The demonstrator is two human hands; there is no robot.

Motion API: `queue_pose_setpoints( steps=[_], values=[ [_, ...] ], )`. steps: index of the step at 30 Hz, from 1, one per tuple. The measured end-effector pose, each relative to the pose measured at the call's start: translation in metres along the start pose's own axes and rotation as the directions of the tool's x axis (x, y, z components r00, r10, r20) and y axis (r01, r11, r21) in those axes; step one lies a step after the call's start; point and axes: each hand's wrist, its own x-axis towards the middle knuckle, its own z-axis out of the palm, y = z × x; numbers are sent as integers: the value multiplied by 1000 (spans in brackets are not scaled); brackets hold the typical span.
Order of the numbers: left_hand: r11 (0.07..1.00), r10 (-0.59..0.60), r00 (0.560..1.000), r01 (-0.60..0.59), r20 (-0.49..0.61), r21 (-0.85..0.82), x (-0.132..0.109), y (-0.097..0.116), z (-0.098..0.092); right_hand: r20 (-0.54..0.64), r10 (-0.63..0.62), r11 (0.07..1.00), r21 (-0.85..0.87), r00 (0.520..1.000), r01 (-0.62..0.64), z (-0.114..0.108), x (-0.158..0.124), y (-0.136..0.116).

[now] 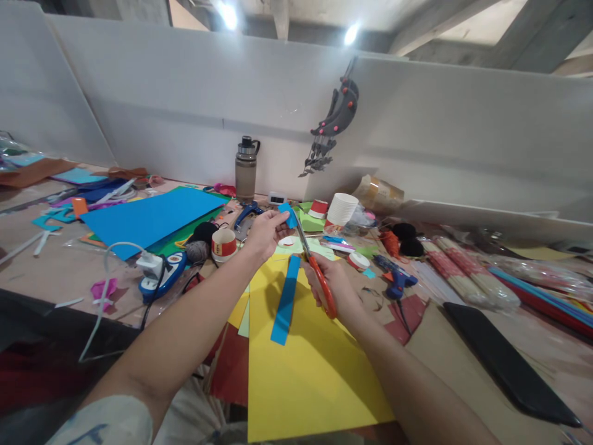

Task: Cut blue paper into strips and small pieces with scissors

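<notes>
Between the thumb and fingers of my left hand [267,233] is a small piece of blue paper [288,216], held up above the table. My right hand [334,281] grips a pair of scissors [319,276] by the orange-red handles. Their metal blades point up and away, with the tips close to the blue piece; whether they touch it I cannot tell. Below, a blue paper strip [285,309] lies lengthwise on a large yellow sheet [319,383].
Left stand a blue sheet [152,216], a power strip [163,276] with cords and a paper cup [224,245]. Behind are a bottle [246,170] and stacked cups [341,210]. Rightward lie a blue glue gun [397,277], wrapped stick bundles [463,269] and a black phone-like slab [507,358].
</notes>
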Motion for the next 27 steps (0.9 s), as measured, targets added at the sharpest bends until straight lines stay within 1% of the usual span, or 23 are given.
queue_pose_setpoints(
  steps=[5, 8, 10, 12, 15, 16, 18, 20, 22, 24, 27],
  values=[
    [1000, -5, 1000, 5, 18, -1, 0, 0, 0, -22, 41, 996, 82, 999, -39, 4, -2, -2],
    [1000, 9, 1000, -9, -6, -2, 0, 0, -1, -36, 40, 994, 104, 999, -36, 3, 0, 1],
    [999, 36, 999, -36, -26, 17, 0, 1, -1, -41, -23, 998, 55, 999, 26, 0, 3, 4],
    [997, 56, 998, -55, -25, 47, 1, 3, -2, -44, -134, 989, -65, 990, 131, -5, 6, 6],
    [995, 54, 998, -51, -35, 83, 2, 4, -2, -70, -304, 928, -245, 950, 279, -11, 7, 6],
    [995, 51, 998, -48, -44, 85, 3, 4, -3, -73, -340, 908, -283, 937, 308, -11, 7, 5],
    [996, 51, 997, -47, -52, 71, 5, 3, -4, -78, -374, 884, -330, 924, 330, -12, 5, 2],
    [998, 59, 998, -58, -26, 39, 7, 2, -5, -82, -372, 879, -352, 925, 322, -11, 4, 0],
    [998, 65, 998, -65, 2, 12, 9, 0, -5, -73, -357, 890, -330, 931, 315, -11, 4, 0],
    [999, 49, 999, -49, 20, -6, 9, 0, -4, -40, -319, 918, -261, 947, 298, -10, 5, 2],
    [1000, 18, 1000, -18, 18, -3, 6, 0, -2, 7, -221, 968, -123, 975, 220, -10, 6, 6]
  ],
)
